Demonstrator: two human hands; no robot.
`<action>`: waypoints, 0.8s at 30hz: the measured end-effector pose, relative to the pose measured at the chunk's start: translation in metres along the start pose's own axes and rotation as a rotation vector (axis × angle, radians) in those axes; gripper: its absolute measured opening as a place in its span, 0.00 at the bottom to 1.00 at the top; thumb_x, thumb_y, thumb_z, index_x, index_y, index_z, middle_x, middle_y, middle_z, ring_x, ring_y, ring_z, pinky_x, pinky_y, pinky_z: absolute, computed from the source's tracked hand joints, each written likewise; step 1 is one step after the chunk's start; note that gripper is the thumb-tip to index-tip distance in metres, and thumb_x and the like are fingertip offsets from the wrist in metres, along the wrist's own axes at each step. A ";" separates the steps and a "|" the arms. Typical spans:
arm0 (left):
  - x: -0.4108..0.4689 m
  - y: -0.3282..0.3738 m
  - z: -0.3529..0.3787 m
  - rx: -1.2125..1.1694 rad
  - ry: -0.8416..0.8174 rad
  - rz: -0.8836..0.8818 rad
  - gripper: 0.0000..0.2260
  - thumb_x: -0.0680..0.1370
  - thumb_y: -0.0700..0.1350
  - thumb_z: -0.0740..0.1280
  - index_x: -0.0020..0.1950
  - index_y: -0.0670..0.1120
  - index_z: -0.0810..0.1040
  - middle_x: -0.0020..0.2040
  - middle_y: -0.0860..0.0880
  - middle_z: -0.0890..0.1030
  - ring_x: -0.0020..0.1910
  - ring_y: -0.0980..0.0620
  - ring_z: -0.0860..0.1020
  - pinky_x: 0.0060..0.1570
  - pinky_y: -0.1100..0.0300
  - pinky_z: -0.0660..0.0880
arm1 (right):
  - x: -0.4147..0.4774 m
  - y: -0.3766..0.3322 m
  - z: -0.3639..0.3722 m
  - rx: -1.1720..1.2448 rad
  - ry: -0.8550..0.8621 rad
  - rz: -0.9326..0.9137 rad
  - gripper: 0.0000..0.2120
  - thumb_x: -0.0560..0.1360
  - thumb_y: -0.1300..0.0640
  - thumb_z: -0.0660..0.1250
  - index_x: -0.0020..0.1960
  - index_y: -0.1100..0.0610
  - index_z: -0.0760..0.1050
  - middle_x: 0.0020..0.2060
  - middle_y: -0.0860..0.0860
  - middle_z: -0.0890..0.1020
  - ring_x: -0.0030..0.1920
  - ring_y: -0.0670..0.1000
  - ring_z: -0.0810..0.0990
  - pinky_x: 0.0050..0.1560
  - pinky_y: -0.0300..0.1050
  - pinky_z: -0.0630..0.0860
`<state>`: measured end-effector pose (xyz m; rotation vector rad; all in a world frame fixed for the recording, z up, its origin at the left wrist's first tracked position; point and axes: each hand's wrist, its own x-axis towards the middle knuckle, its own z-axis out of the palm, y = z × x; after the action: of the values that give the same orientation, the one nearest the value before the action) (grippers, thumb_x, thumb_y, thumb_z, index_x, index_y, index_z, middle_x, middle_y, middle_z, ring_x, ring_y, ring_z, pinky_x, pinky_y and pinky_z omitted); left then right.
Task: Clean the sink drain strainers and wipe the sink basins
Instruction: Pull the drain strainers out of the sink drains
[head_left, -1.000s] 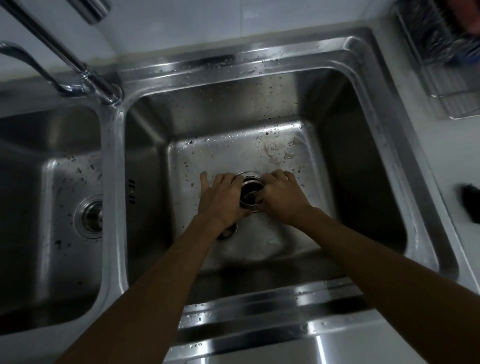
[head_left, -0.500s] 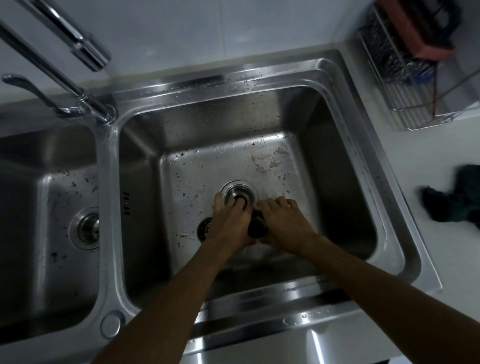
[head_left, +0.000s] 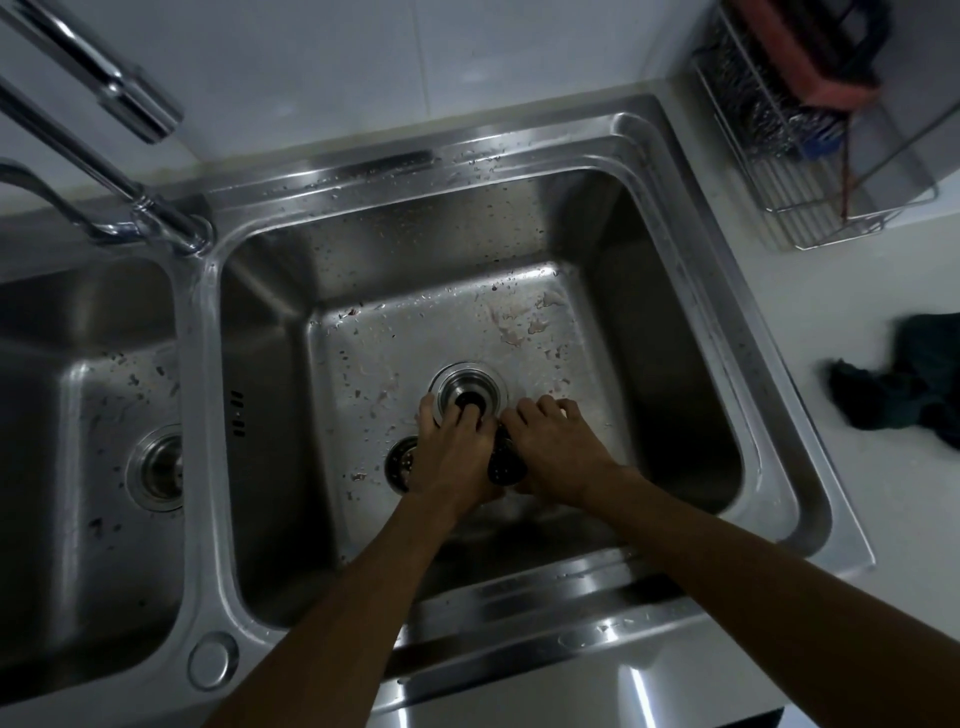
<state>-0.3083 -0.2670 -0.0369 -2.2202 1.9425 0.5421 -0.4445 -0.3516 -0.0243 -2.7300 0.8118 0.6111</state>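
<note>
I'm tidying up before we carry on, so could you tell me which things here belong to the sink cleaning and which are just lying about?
Part of the job:
right basin
drain opening
dark strainer between left hand and right hand
perforated strainer on the basin floor
left basin, its drain

Lying about:
dark cloth
wire rack
faucet

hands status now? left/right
Left hand: fingertips on the drain in the right basin; grip cannot be told.
Right hand: closed on a dark strainer.
</note>
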 end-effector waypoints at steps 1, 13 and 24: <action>0.000 0.000 0.001 0.000 0.002 0.000 0.34 0.72 0.65 0.73 0.72 0.50 0.72 0.69 0.47 0.75 0.69 0.46 0.71 0.78 0.36 0.46 | 0.000 0.000 0.001 0.000 0.001 -0.001 0.36 0.73 0.40 0.71 0.73 0.56 0.63 0.67 0.57 0.72 0.66 0.59 0.72 0.70 0.59 0.67; -0.001 0.002 0.000 0.005 0.006 -0.002 0.36 0.71 0.67 0.73 0.73 0.50 0.72 0.68 0.47 0.75 0.68 0.46 0.72 0.78 0.37 0.47 | 0.003 0.000 0.007 -0.006 0.010 0.009 0.39 0.72 0.40 0.73 0.75 0.56 0.62 0.68 0.57 0.72 0.67 0.60 0.72 0.71 0.60 0.67; 0.009 0.017 -0.039 -0.215 -0.024 0.032 0.47 0.73 0.67 0.70 0.84 0.51 0.52 0.82 0.48 0.57 0.81 0.45 0.56 0.79 0.44 0.54 | -0.040 0.036 -0.055 0.071 0.172 0.080 0.28 0.77 0.47 0.69 0.74 0.54 0.67 0.71 0.56 0.70 0.70 0.59 0.70 0.68 0.57 0.72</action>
<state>-0.3174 -0.2911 -0.0017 -2.2958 1.9961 0.8142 -0.4775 -0.3805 0.0394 -2.7232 0.9672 0.3582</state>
